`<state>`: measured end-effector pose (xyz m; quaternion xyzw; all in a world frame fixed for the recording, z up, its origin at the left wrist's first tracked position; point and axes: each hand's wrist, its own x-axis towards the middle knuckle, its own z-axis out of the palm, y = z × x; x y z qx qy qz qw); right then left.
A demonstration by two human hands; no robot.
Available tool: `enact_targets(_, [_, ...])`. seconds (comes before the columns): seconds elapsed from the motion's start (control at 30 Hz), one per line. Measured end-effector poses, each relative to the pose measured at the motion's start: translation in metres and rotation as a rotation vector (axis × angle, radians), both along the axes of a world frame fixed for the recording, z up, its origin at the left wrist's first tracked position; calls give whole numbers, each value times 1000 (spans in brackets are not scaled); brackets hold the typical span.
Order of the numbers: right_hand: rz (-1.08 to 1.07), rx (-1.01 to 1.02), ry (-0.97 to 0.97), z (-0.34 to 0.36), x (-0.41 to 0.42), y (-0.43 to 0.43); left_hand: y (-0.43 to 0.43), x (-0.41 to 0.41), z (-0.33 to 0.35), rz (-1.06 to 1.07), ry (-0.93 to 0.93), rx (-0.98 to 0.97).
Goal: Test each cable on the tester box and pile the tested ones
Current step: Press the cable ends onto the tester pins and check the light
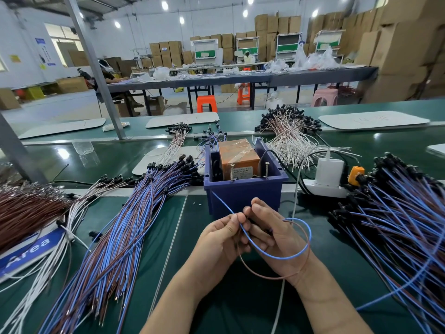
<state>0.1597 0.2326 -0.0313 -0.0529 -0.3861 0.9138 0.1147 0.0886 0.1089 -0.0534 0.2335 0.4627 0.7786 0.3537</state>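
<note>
Both my hands meet just in front of the tester box [243,189], a blue bin holding an orange unit with two upright screws. My left hand [222,237] pinches a blue-and-brown cable [284,256] between thumb and fingers. My right hand [269,227] curls round the same cable, whose two wires loop out to the right and back. One blue end of it rises toward the box front. A large pile of blue-brown cables [120,237] lies to the left. Another such pile [397,225] lies to the right.
White cables [43,268] and a brown bundle [26,208] lie at far left. A power strip with a white charger [328,173] and an orange plug sits right of the box. A white cable pile [289,133] lies behind. Benches, stools and cartons fill the background.
</note>
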Motion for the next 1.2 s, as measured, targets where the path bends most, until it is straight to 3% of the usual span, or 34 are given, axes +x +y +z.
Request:
enact_targets(0.2, [23, 32, -34, 2, 1, 0, 0, -1, 0, 25, -6, -11])
enact_targets(0.47, [-11, -112, -2, 0, -1, -1, 0, 0, 3, 10, -7, -3])
enact_targets(0.8, [-78, -79, -66, -2, -3, 2, 1, 2, 3, 12, -28, -4])
enact_targets(1.2, [-278, 28, -147, -11, -9, 4, 4, 11, 4, 472, 440, -213])
